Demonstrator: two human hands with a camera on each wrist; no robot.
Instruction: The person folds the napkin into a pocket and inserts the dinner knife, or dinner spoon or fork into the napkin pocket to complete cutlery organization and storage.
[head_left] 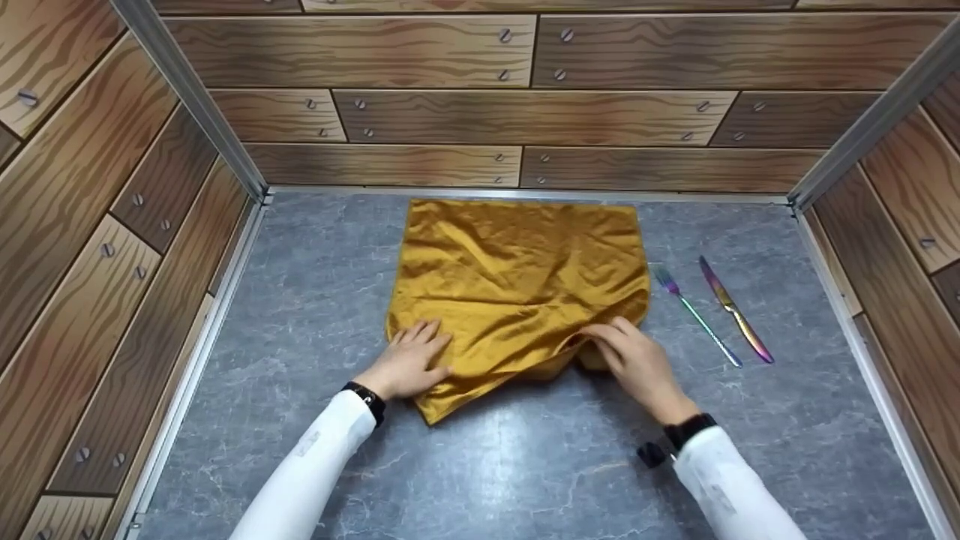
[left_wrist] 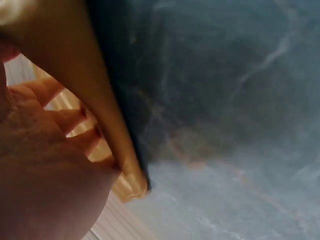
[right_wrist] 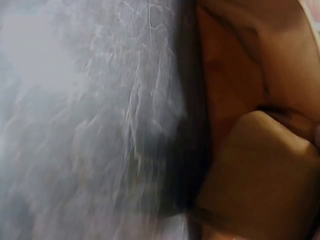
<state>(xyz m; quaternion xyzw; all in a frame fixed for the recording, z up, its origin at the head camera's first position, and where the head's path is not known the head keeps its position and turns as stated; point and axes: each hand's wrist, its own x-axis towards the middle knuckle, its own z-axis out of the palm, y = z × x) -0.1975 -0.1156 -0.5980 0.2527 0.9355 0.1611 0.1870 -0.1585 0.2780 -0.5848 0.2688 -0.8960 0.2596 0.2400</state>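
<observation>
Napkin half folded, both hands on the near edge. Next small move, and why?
Probably the right hand carries its pinched fold across the gold napkin, since the left hand already presses the near left corner flat and the cloth is bunched under the right fingers.

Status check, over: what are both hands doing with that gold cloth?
Left hand flat on cloth. Right hand pinching its near edge. Fork and knife lie apart, right of cloth.
</observation>
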